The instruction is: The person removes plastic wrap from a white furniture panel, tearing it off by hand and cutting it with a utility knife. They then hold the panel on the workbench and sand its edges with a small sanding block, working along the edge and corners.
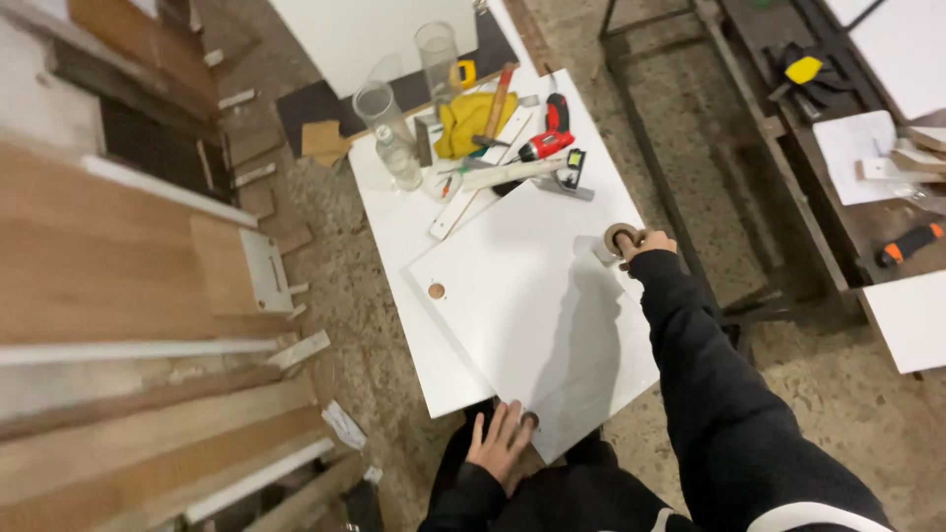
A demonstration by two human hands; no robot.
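A white square board [522,305] lies tilted on a white table [404,227], with a round hole [436,291] near its left corner. My left hand [499,440] rests flat, fingers spread, on the board's near corner beside another round hole [530,419]. My right hand [645,243] reaches out in a black sleeve to the board's far right corner and grips a roll of tape [617,239] there.
At the table's far end lie a red drill [544,141], a yellow cloth [471,120], a hammer [496,103], a square ruler [512,175] and clear plastic cylinders [384,118]. Wooden boards [108,286] are stacked left. A metal frame [690,148] and cluttered bench [867,148] stand right.
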